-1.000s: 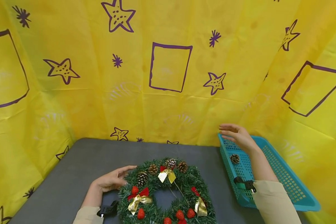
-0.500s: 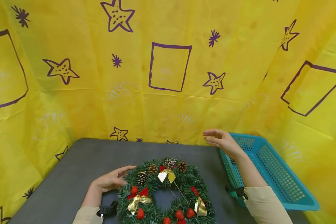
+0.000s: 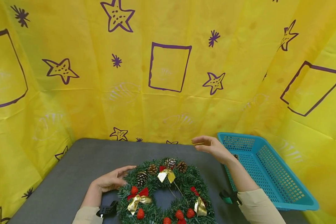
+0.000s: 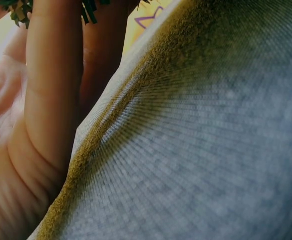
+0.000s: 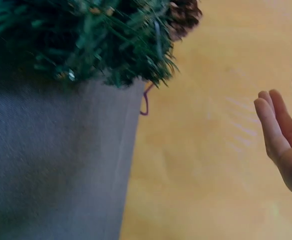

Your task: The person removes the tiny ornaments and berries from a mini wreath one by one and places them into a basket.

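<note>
Touching wreath (image 3: 154, 186): left hand (image 3: 112, 179) (grip hard to tell); right hand (image 3: 212, 148) relaxed, near basket (image 3: 266, 179).

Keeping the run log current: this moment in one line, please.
left hand: touches wreath at left side; right hand: no object visible in it; basket: pinecone inside, partly hidden

in the head view, the bottom edge crops the near part of the wreath (image 3: 186, 179) and both sleeves (image 3: 259, 205). the left hand (image 3: 110, 181) has fingertips partly hidden by greenery. the right forearm (image 3: 239, 175) covers part of the teal basket (image 3: 271, 158) and most of a loose pine cone (image 3: 235, 156) (only a small brown bit shows). in the left wrist view, blurred ribbed fabric (image 4: 200, 140) blocks much. in the right wrist view, the wreath is blurred and cropped, and the right edge cuts off the right hand (image 5: 285, 145).
</note>
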The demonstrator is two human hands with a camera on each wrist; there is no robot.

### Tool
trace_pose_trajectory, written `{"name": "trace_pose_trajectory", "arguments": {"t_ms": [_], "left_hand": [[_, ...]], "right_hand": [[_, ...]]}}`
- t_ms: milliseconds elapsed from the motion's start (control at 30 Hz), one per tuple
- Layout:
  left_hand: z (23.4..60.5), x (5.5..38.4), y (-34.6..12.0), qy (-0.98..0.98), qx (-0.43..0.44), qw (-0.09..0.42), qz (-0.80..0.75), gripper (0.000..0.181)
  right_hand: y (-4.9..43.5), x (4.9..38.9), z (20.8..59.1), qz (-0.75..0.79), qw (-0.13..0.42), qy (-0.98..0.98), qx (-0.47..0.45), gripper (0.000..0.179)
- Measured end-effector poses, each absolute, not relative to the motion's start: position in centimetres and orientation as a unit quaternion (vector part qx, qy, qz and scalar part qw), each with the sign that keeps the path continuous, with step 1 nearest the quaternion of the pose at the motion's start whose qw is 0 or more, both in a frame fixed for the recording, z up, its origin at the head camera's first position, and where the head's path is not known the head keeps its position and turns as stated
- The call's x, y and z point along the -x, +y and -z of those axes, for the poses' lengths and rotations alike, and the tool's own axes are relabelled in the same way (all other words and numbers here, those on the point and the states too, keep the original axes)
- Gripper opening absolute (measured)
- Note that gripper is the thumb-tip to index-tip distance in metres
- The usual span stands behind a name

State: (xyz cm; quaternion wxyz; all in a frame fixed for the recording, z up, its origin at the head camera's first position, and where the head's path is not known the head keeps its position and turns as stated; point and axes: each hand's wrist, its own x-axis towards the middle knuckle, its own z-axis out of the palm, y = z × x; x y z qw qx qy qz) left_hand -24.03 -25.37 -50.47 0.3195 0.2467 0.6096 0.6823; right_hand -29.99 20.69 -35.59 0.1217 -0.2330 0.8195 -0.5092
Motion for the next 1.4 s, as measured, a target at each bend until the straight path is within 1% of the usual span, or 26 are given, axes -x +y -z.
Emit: {"name": "trace_pose_trajectory", "arguments": {"t_ms": [300,467,833,1133,1400], "left_hand": [[50.5,24.0,-25.5,0.607,-0.245,0.323,-0.683,0.061],[50.8,24.1,-25.6,0.608,-0.243,0.327,-0.681,0.061],[50.5,24.1,-25.5,0.608,-0.235,0.335,-0.681,0.061],[50.5,24.2,-25.4,0.606,-0.237,0.332,-0.683,0.061],[50.6,24.2,-25.4,0.609,-0.239,0.331,-0.680,0.060]], "right_hand": [[19.5,29.6,36.7,0.499,0.143,0.814,0.260,0.046],[19.1,29.3,37.3,0.505,0.165,0.801,0.276,0.047],[18.4,29.0,39.2,0.525,0.197,0.779,0.280,0.046],[17.5,28.6,40.6,0.505,0.210,0.787,0.287,0.049],[17.3,28.6,41.6,0.504,0.213,0.790,0.276,0.045]]}}
